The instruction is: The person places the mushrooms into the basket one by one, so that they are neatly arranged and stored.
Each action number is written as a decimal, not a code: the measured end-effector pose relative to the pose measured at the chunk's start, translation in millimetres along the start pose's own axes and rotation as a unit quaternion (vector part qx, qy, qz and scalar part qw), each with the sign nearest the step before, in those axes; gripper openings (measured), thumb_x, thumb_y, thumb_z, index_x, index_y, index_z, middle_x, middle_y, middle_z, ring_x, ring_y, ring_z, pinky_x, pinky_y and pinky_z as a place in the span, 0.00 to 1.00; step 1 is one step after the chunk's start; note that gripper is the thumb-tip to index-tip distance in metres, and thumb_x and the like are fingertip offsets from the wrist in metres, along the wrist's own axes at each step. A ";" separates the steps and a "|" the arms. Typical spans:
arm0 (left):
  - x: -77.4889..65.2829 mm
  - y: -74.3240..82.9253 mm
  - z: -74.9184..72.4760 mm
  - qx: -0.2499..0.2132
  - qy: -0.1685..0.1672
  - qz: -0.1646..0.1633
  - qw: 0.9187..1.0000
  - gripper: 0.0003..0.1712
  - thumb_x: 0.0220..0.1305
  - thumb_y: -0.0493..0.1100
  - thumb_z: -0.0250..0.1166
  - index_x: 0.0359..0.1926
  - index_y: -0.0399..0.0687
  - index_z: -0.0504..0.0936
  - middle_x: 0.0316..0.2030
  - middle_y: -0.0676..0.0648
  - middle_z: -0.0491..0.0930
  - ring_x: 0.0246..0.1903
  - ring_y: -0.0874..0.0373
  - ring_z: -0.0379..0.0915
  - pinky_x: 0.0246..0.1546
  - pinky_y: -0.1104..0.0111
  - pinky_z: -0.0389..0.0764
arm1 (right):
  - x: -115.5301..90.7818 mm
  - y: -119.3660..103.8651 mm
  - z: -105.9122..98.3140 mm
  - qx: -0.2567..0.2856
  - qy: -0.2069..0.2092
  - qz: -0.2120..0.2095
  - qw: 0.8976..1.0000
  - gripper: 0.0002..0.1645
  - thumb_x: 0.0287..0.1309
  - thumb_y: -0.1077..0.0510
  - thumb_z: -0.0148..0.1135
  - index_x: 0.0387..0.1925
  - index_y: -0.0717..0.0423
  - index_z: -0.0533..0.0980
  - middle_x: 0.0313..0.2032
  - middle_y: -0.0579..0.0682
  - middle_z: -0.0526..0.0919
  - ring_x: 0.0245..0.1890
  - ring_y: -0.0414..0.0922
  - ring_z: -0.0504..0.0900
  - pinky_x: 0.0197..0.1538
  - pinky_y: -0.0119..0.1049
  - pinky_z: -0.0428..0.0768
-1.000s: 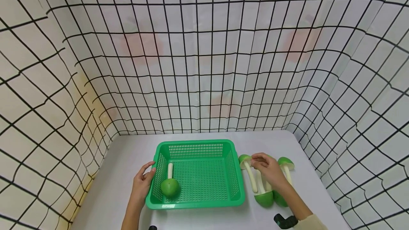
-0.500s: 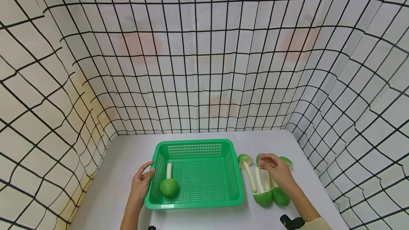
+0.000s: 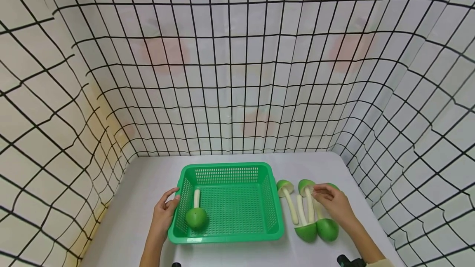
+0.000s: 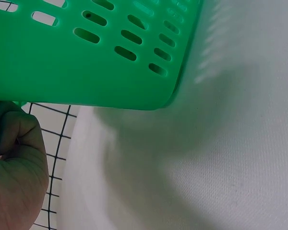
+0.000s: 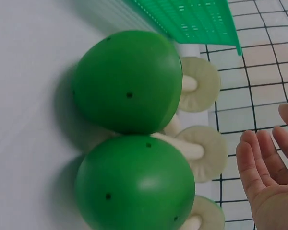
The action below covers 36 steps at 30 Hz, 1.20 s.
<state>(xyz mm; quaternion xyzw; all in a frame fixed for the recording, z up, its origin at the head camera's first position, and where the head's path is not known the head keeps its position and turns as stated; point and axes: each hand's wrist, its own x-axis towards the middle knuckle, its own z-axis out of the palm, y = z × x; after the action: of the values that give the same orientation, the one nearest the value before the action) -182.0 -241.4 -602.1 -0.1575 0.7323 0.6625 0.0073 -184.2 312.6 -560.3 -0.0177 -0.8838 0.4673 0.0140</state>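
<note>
A green plastic basket (image 3: 226,240) stands on the table, with one green-capped toy mushroom (image 3: 196,218) lying at its left side. My left hand (image 3: 164,215) holds the basket's left rim between thumb and fingers; in the left wrist view the curled fingers (image 4: 19,127) meet the rim. Right of the basket lie several more toy mushrooms with green caps and white stems, among them a far-left mushroom (image 3: 290,203) and a near-row mushroom (image 3: 306,232). My right hand (image 3: 335,205) is above the right-hand ones, fingers loosely bent, holding nothing. It partly hides the far-right mushroom (image 5: 209,215).
A white cloth covers the table (image 3: 237,254). Black netting (image 3: 237,94) over pale sheets surrounds it at the back and both sides. A black device (image 3: 350,261) sits at my right wrist, and a small black piece (image 3: 176,264) shows near the left one.
My right hand has moved rightward over the mushrooms, from the far-left one toward the far-right one, uncovering the middle ones. My left hand and the basket stay in place.
</note>
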 end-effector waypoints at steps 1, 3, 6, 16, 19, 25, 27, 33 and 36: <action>-0.1 -0.4 -0.1 0.000 0.000 0.000 1.000 0.25 0.75 0.55 0.62 0.68 0.61 0.74 0.22 0.56 0.76 0.26 0.62 0.76 0.29 0.70 0.80 | -0.8 0.5 -1.5 -0.002 0.001 0.001 1.000 0.29 0.71 0.43 0.63 0.61 0.59 0.77 0.54 0.56 0.84 0.46 0.22 0.78 0.50 0.21 0.78; -0.2 -1.2 0.1 -0.003 0.000 -0.001 1.000 0.24 0.75 0.55 0.62 0.68 0.61 0.74 0.23 0.55 0.78 0.26 0.62 0.77 0.29 0.69 0.80 | -2.2 2.1 -4.8 -0.005 0.000 0.000 1.000 0.28 0.71 0.43 0.63 0.61 0.59 0.77 0.55 0.56 0.84 0.46 0.21 0.78 0.50 0.21 0.78; -0.6 -1.8 0.4 -0.007 -0.001 -0.002 1.000 0.24 0.75 0.54 0.62 0.68 0.61 0.74 0.25 0.53 0.80 0.27 0.61 0.78 0.30 0.69 0.81 | -3.6 5.3 -10.6 -0.014 -0.001 0.000 1.000 0.30 0.71 0.42 0.62 0.62 0.59 0.76 0.56 0.58 0.84 0.46 0.20 0.77 0.50 0.21 0.78; 0.3 -1.8 0.2 -0.005 0.000 0.003 1.000 0.24 0.75 0.55 0.62 0.68 0.61 0.74 0.22 0.56 0.76 0.26 0.62 0.76 0.30 0.69 0.80 | -3.0 24.6 -25.8 -0.038 0.007 0.035 0.999 0.31 0.71 0.40 0.62 0.63 0.57 0.76 0.57 0.58 0.84 0.43 0.17 0.75 0.47 0.21 0.78; -0.1 -2.3 -0.1 -0.007 -0.001 0.008 1.000 0.25 0.74 0.55 0.63 0.68 0.61 0.74 0.23 0.55 0.78 0.26 0.61 0.77 0.30 0.69 0.81 | -3.6 31.1 -27.9 -0.048 0.008 0.038 0.998 0.31 0.72 0.40 0.61 0.63 0.58 0.76 0.57 0.59 0.83 0.43 0.17 0.74 0.46 0.21 0.78; -2.5 -3.1 -0.8 -0.002 0.000 0.011 1.000 0.24 0.75 0.54 0.62 0.68 0.61 0.74 0.23 0.54 0.77 0.27 0.61 0.77 0.30 0.69 0.81 | -6.9 42.9 -30.4 -0.053 0.000 0.068 0.996 0.35 0.71 0.37 0.60 0.65 0.58 0.75 0.59 0.59 0.82 0.42 0.15 0.73 0.46 0.21 0.78; -2.9 -2.8 -1.2 0.000 0.000 0.010 1.000 0.24 0.75 0.54 0.62 0.68 0.61 0.74 0.23 0.54 0.77 0.27 0.61 0.77 0.30 0.69 0.81 | -7.4 47.1 -30.8 -0.054 -0.002 0.077 0.996 0.36 0.71 0.36 0.60 0.65 0.58 0.74 0.59 0.59 0.82 0.41 0.16 0.73 0.46 0.22 0.78; -2.3 -0.6 -1.1 0.000 0.000 0.013 1.000 0.24 0.75 0.55 0.62 0.68 0.60 0.74 0.25 0.52 0.79 0.27 0.60 0.79 0.30 0.67 0.83 | -7.4 59.2 -31.5 -0.060 0.005 0.085 0.995 0.34 0.71 0.39 0.61 0.64 0.60 0.75 0.58 0.60 0.83 0.41 0.17 0.74 0.44 0.23 0.79; -1.7 -0.4 -0.9 0.000 -0.001 0.011 1.000 0.24 0.75 0.55 0.61 0.68 0.60 0.74 0.27 0.50 0.81 0.28 0.59 0.80 0.31 0.67 0.83 | -7.5 67.7 -31.1 -0.072 0.010 0.089 0.993 0.34 0.70 0.38 0.62 0.63 0.60 0.76 0.57 0.60 0.84 0.39 0.18 0.75 0.43 0.23 0.79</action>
<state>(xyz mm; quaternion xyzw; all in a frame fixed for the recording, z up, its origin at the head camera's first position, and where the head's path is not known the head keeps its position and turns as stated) -180.1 -241.9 -602.0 -0.1488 0.7343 0.6623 0.0002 -174.1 376.0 -598.8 -0.1017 -0.9099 0.4018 -0.0198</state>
